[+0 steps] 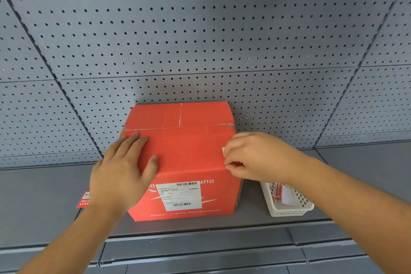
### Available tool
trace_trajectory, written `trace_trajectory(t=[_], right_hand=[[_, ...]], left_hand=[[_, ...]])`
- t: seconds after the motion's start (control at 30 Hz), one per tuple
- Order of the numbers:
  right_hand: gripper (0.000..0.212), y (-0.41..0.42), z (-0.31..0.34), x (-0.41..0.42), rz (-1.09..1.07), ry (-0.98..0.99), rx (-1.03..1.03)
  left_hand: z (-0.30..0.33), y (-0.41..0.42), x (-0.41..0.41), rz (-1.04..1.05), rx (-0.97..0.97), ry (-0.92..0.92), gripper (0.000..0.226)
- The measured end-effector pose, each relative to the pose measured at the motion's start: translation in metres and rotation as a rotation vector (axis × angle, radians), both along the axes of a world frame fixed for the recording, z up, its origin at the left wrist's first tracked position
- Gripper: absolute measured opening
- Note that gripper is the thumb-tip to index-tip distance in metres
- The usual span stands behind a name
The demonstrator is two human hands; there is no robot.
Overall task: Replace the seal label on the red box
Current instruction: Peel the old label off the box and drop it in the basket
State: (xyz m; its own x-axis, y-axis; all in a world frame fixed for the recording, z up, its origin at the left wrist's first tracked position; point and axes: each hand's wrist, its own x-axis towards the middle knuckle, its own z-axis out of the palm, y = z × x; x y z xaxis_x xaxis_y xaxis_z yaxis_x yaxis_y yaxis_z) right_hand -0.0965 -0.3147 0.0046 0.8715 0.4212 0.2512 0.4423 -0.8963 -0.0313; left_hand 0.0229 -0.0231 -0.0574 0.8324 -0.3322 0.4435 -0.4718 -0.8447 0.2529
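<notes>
A red cardboard box [186, 151] stands on the grey shelf [40, 202], a white shipping label [180, 196] on its front face. My left hand [122, 171] lies flat on the box's top near its left front corner, fingers spread. At the right front edge of the top, my right hand [251, 155] pinches a small label [224, 151] between fingertips; only a white sliver of it shows. A red sticker [84, 200] lies on the shelf to the left of the box, partly hidden by my left wrist.
A white plastic basket [289, 209] holding red-and-white labels and a white slip sits just right of the box. Grey pegboard [200, 40] forms the back wall behind it. The shelf's front edge [200, 236] runs below the box.
</notes>
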Motion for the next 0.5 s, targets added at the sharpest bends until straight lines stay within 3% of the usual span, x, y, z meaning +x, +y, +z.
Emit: trace_trajectory(t=[0.23,0.5], right_hand=[[0.015,0.002,-0.007,0.000,-0.039,-0.053,-0.001],[0.012,-0.009,-0.005,-0.005,-0.020,0.022,0.060]], left_hand=[[0.000,0.001,-0.001,0.000,0.001,0.007,0.065],[0.000,0.001,0.000,-0.002,-0.003,0.004,0.064]])
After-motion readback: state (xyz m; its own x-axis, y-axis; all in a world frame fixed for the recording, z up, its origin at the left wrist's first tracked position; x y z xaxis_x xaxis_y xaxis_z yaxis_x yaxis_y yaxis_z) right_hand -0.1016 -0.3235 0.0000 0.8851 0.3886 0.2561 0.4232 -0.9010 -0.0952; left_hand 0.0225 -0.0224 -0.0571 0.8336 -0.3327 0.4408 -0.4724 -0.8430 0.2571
